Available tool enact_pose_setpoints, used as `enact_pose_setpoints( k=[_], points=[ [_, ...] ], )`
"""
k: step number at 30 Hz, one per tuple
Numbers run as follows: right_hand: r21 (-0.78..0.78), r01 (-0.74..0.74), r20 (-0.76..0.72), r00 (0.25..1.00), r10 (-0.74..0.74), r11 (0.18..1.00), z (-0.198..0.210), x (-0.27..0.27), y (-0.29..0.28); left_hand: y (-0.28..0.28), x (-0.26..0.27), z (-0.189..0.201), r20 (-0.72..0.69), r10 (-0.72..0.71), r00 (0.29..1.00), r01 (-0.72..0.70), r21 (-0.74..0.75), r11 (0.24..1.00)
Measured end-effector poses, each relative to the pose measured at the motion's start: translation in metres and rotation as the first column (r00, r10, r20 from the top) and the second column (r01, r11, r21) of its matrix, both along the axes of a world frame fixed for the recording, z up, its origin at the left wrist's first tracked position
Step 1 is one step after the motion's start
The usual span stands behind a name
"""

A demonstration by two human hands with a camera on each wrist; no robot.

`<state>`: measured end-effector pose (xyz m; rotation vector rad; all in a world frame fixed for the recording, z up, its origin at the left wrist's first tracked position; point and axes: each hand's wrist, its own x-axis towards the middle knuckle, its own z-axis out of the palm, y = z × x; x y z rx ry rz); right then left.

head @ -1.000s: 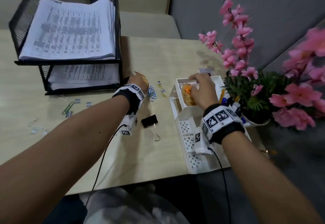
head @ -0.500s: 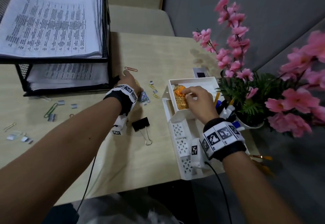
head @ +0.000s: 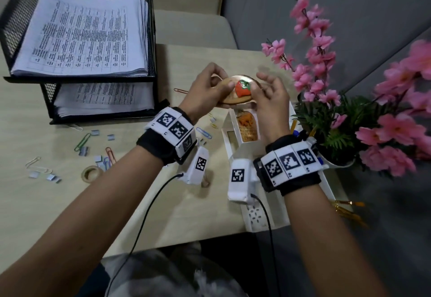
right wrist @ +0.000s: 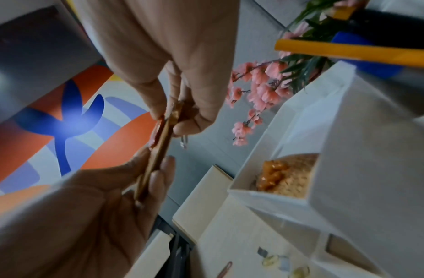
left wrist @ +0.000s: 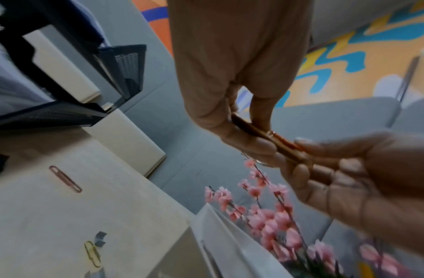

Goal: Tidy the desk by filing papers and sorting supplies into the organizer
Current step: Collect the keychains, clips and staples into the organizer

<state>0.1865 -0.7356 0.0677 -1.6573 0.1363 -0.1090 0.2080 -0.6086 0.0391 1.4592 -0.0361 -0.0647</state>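
A round wooden disc (head: pixel 238 95) with a red strawberry figure is held up over the desk by both hands. My left hand (head: pixel 219 88) pinches its left edge, thumb on top. My right hand (head: pixel 261 92) pinches its right edge. The left wrist view shows the disc (left wrist: pixel 265 134) edge-on between the fingers of both hands, and so does the right wrist view, with the disc (right wrist: pixel 158 156) in the middle. Below stands the white organizer (head: pixel 229 133), an orange item (head: pixel 248 121) in its back compartment. Printed papers fill the black mesh tray (head: pixel 149 40).
Paper clips (head: pixel 81 141), staple strips (head: pixel 98 158) and a tape roll (head: pixel 92 173) lie scattered on the desk's left half. A potted plant with pink flowers (head: pixel 326 100) crowds the right edge. Gold scissors (head: pixel 347 208) lie at the right, beyond the organizer.
My left hand has lifted off the desk with the disc, and my right hand has left the organizer's compartment. Both now hold the disc in the air.
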Motion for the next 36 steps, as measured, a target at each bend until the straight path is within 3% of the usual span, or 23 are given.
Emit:
enact_pose_setpoints(
  k=[3,6,8,11,15,21,25,27,29,31,34,36],
  points=[
    [-0.076,0.071,0.073,0.995,-0.066,0.995,0.009,0.006,-0.011,0.001,0.009,-0.007,-0.003,-0.033,0.999,0.033,0.080,0.996],
    [-0.317,0.190,0.189,0.973,-0.134,0.929,0.014,0.013,-0.033,0.018,0.030,-0.026,-0.072,0.079,0.994,-0.056,0.273,0.960],
    [-0.513,0.205,0.222,0.970,-0.102,0.834,0.015,0.018,-0.048,0.035,0.045,-0.040,-0.075,0.185,0.980,-0.119,0.527,0.841],
    [-0.735,0.055,0.080,0.997,0.006,0.676,0.007,0.028,-0.062,0.056,0.067,-0.059,-0.105,0.219,0.970,-0.030,0.843,0.537],
    [-0.794,-0.190,-0.180,0.981,0.075,0.578,-0.008,0.039,-0.060,0.066,0.084,-0.086,-0.187,0.228,0.956,0.093,0.925,0.368],
    [-0.852,-0.368,-0.346,0.929,0.128,0.371,-0.013,0.050,-0.052,0.070,0.092,-0.130,-0.079,0.135,0.988,0.037,0.956,0.291],
    [-0.899,-0.352,-0.340,0.936,0.092,0.261,-0.014,0.046,-0.043,0.064,0.090,-0.127,-0.043,0.058,0.997,0.032,0.984,0.175],
    [-0.931,-0.288,-0.279,0.958,0.070,0.224,-0.012,0.042,-0.033,0.060,0.088,-0.124,-0.102,0.021,0.995,0.098,0.987,0.129],
    [-0.949,-0.182,-0.167,0.983,0.078,0.258,-0.010,0.037,-0.017,0.057,0.086,-0.121,-0.162,-0.010,0.987,0.161,0.978,0.134],
    [-0.924,-0.139,-0.102,0.987,0.122,0.357,-0.009,0.031,0.003,0.057,0.082,-0.116,-0.204,-0.027,0.979,0.205,0.956,0.211],
    [-0.828,-0.290,-0.221,0.955,0.195,0.480,-0.021,0.024,0.037,0.060,0.071,-0.110,-0.173,0.050,0.984,0.131,0.876,0.464],
    [-0.804,-0.403,-0.350,0.915,0.200,0.437,-0.039,0.022,0.054,0.066,0.058,-0.107,-0.161,0.193,0.968,-0.009,0.744,0.668]
  ],
)
